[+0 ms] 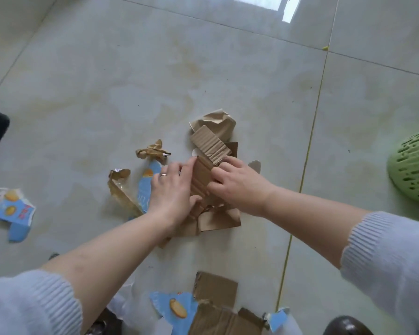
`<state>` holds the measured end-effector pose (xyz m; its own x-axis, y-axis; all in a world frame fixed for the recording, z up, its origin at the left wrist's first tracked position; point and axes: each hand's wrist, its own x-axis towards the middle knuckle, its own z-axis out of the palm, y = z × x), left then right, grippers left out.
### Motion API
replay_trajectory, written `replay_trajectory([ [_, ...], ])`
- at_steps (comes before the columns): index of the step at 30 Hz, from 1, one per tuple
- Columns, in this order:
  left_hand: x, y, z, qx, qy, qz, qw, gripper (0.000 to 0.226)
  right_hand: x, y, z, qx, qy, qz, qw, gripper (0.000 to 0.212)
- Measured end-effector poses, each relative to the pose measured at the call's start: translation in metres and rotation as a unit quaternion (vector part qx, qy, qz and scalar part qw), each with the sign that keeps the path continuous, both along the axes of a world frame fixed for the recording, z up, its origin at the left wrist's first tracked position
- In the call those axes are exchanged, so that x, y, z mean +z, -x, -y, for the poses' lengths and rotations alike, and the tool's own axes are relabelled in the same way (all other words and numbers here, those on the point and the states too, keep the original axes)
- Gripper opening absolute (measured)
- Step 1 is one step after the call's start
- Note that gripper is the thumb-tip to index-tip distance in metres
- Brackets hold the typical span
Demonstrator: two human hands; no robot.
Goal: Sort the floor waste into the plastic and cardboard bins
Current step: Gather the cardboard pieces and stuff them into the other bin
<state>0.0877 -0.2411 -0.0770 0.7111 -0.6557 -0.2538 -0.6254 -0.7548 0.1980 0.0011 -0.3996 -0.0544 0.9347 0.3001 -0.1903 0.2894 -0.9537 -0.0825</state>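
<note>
A pile of brown cardboard pieces (212,146) lies on the tiled floor in the middle of the view, with a corrugated strip on top and a crumpled brown paper cup (215,122) behind it. My left hand (173,189), wearing a ring, presses on the left side of the pile. My right hand (237,184) grips the pile from the right, fingers curled over the corrugated strip. A green perforated bin (414,168) stands at the right edge.
Crumpled brown paper (153,151) and a torn brown wrapper (121,189) lie left of the pile. Blue printed packaging sits at far left (10,209), under my left hand (145,182) and near the bottom (177,308). More flat cardboard (218,286) lies at the bottom centre.
</note>
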Motion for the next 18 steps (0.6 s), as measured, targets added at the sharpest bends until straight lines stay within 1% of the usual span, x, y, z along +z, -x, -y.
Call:
replay_trajectory([
  [1,0.002,-0.002,0.0,0.018,0.017,-0.018,1.0,0.086,0.001,-0.002,0.003,-0.033,-0.026,-0.023,0.999,0.018],
  [2,0.005,-0.005,0.0,0.04,0.039,-0.053,0.997,0.08,0.001,-0.004,0.007,-0.081,-0.06,-0.044,0.994,0.017],
  [3,0.008,-0.009,0.0,0.063,0.061,-0.096,0.991,0.071,0.003,-0.004,0.012,-0.138,-0.092,-0.055,0.985,0.021],
  [4,0.011,-0.013,-0.001,0.081,0.078,-0.137,0.984,0.06,0.006,-0.003,0.019,-0.197,-0.124,-0.062,0.97,0.024],
  [6,0.018,-0.02,-0.003,0.105,0.092,-0.197,0.97,0.035,0.013,0.001,0.032,-0.303,-0.206,-0.072,0.928,0.025],
  [8,0.025,-0.029,-0.006,0.13,0.117,-0.239,0.955,0.021,0.017,0.006,0.047,-0.357,-0.261,-0.08,0.893,0.021],
  [11,0.038,-0.039,-0.011,0.175,0.166,-0.309,0.92,0.011,0.02,0.015,0.059,-0.379,-0.259,-0.13,0.879,0.023],
  [13,0.045,-0.044,-0.015,0.221,0.197,-0.363,0.883,0.009,0.016,0.022,0.056,-0.371,-0.233,-0.189,0.879,0.029],
  [15,0.049,-0.046,-0.016,0.258,0.2,-0.422,0.846,0.009,0.009,0.03,0.047,-0.364,-0.208,-0.225,0.88,0.031],
  [16,0.049,-0.044,-0.017,0.264,0.187,-0.446,0.835,0.01,0.005,0.033,0.042,-0.362,-0.192,-0.226,0.884,0.03],
  [17,0.048,-0.041,-0.017,0.26,0.168,-0.459,0.833,0.01,0.002,0.036,0.037,-0.359,-0.169,-0.217,0.892,0.03],
  [18,0.045,-0.037,-0.016,0.251,0.147,-0.458,0.84,0.012,-0.001,0.037,0.033,-0.355,-0.14,-0.206,0.901,0.031],
])
